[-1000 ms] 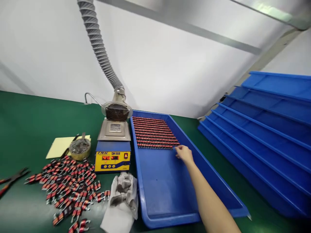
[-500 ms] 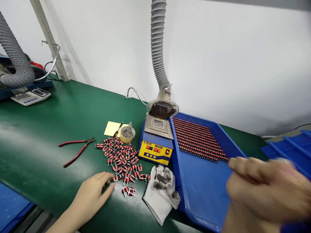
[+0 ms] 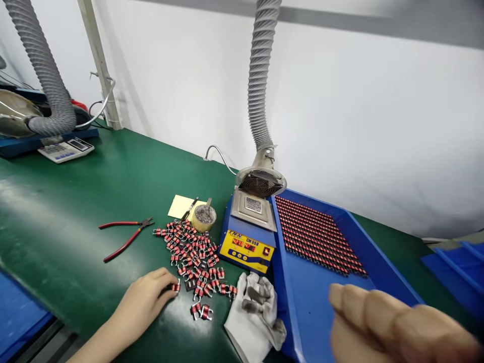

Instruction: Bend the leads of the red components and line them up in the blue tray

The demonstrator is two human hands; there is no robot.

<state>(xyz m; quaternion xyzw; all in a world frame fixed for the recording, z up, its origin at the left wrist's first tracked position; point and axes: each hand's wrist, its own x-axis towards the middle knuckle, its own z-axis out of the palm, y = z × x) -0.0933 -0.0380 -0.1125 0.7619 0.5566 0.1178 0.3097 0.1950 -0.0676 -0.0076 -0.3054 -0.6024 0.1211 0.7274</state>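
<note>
My left hand (image 3: 145, 298) rests on the green table, fingers curled, its fingertips pinching a small red coil part (image 3: 176, 287) at the near edge of a loose pile of red coil parts (image 3: 191, 252). My right hand (image 3: 393, 322) is raised close to the camera at the lower right, blurred, with fingers held together and curled; nothing shows in it. It hangs over the near end of a blue tray (image 3: 302, 302) that holds neat rows of red coil parts (image 3: 317, 234) at its far end.
A yellow-and-blue solder pot (image 3: 249, 229) stands under a grey fume hose (image 3: 260, 75). A grey glove (image 3: 255, 312), red-handled pliers (image 3: 124, 234), a small tin (image 3: 204, 216), a yellow pad (image 3: 181, 205), a calculator (image 3: 66, 149) and stacked blue trays (image 3: 457, 262) are around.
The view swung left from the tray to the pile. My right hand left the rows in the tray and rose near the camera. My left hand came in and closed on a part.
</note>
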